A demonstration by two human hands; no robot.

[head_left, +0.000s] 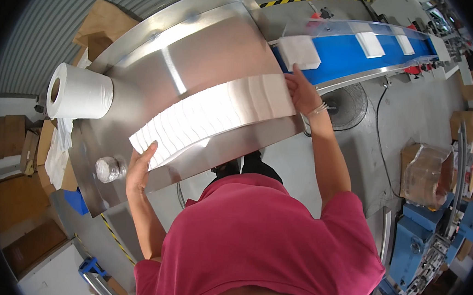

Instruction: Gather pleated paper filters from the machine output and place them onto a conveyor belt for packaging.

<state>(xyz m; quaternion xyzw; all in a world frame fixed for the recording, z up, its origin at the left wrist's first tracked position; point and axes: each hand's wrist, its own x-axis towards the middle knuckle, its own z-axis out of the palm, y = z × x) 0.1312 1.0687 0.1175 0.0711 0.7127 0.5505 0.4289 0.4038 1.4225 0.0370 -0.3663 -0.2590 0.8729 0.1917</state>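
Note:
A long curved row of white folded paper napkins (206,115) stands on edge across a shiny metal table (216,44). My left hand (140,169) grips the row's left end, its thumb on the near side and its other fingers mostly hidden. At the right end, my right hand (304,93) touches the row with its fingers stretched out and apart. Its index finger points up toward a white napkin stack (299,51) at the near end of a blue conveyor belt (339,55). That stack looks slightly blurred.
Farther along the belt lie two more white stacks (370,45). A large white paper roll (81,92) and a clear wrapped roll (110,169) sit at the table's left. A floor fan (349,107) stands under the conveyor. Cardboard boxes (16,203) and blue machinery (411,248) flank me.

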